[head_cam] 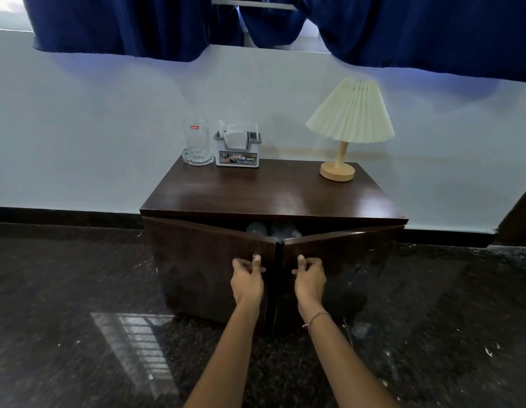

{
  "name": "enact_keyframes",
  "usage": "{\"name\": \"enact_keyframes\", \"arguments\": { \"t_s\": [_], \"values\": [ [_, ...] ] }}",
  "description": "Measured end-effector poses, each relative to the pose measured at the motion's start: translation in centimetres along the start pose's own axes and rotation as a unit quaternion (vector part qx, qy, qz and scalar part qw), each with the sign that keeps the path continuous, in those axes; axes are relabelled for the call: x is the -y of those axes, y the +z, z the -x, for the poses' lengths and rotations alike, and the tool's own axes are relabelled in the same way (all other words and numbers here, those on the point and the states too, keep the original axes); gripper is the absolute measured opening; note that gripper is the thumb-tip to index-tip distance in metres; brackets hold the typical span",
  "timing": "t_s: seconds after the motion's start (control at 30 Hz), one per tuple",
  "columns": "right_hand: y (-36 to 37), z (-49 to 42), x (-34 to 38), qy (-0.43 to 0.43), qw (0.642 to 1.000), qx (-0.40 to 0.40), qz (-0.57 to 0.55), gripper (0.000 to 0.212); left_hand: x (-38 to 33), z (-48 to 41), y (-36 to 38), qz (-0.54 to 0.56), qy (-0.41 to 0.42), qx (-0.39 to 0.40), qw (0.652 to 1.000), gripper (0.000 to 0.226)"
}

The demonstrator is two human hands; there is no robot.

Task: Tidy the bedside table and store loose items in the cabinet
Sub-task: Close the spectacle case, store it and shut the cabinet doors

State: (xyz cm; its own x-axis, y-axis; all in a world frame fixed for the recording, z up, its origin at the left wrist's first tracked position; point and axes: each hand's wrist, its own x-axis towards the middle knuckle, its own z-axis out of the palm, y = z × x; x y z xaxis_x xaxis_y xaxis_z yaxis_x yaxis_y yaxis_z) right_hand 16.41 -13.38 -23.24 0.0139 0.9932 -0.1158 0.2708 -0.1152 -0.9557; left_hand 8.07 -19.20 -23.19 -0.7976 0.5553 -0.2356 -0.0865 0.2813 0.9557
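Observation:
A dark wooden bedside cabinet [273,192] stands against the white wall. Its two doors are partly ajar, meeting near the middle. My left hand [246,278] grips the inner edge of the left door [203,260]. My right hand [310,278] grips the inner edge of the right door [350,254]. Through the gap above the doors, pale rounded items [270,229] show inside; I cannot tell what they are. On top stand a clear glass mug [197,144], a grey tissue holder [237,150] and a small lamp [348,128] with a pleated cream shade.
Dark polished stone floor [79,304] surrounds the cabinet. Blue curtains [403,30] hang above along the wall. A dark piece of furniture [521,219] juts in at the right edge.

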Motion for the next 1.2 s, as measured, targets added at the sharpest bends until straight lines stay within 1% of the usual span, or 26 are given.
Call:
{"name": "enact_keyframes", "arguments": {
  "t_s": [0.07,0.17,0.2,0.3,0.37,0.43,0.5,0.7,0.8,1.03,1.2],
  "values": [
    [-0.3,-0.3,-0.1,0.021,0.999,0.013,-0.037,0.028,0.2,-0.2,0.2,0.002,0.024,0.011,1.0,0.027],
    [-0.8,-0.6,-0.4,0.023,0.997,0.043,-0.053,0.028,0.2,-0.8,0.1,0.032,0.016,0.025,0.999,0.03],
    [-0.9,-0.7,-0.5,0.013,0.998,0.053,-0.038,0.025,0.1,-1.1,0.0,0.039,0.007,0.034,0.999,0.03],
    [-1.0,-1.3,-0.5,-0.03,0.996,0.082,0.013,0.004,0.0,-2.4,0.1,0.04,-0.006,0.069,0.997,0.021],
    [-0.8,-2.0,-0.5,-0.047,0.994,0.09,0.034,0.013,-0.1,-2.9,0.2,0.043,-0.002,0.087,0.995,0.018],
    [-0.5,-2.8,-0.4,-0.049,0.993,0.094,0.047,0.009,-0.3,-3.4,0.4,0.057,-0.008,0.096,0.994,0.016],
    [-0.1,-3.6,-0.4,-0.049,0.993,0.098,0.053,0.012,-0.5,-3.9,0.5,0.071,-0.014,0.102,0.992,0.015],
    [1.1,-5.1,-0.4,-0.065,0.995,0.063,0.041,0.02,-0.8,-4.9,1.3,0.108,-0.011,0.086,0.99,0.015],
    [1.3,-5.5,-0.3,-0.074,0.995,0.047,0.036,0.018,-0.8,-5.4,1.5,0.116,-0.021,0.074,0.99,0.011],
    [1.8,-6.1,0.0,-0.08,0.994,0.058,0.035,0.021,-0.8,-6.3,1.8,0.131,-0.032,0.053,0.99,0.011],
    [1.8,-6.3,-0.2,-0.073,0.995,0.066,0.027,0.02,-0.6,-6.5,1.6,0.16,-0.057,0.042,0.984,0.005]
  ]
}}
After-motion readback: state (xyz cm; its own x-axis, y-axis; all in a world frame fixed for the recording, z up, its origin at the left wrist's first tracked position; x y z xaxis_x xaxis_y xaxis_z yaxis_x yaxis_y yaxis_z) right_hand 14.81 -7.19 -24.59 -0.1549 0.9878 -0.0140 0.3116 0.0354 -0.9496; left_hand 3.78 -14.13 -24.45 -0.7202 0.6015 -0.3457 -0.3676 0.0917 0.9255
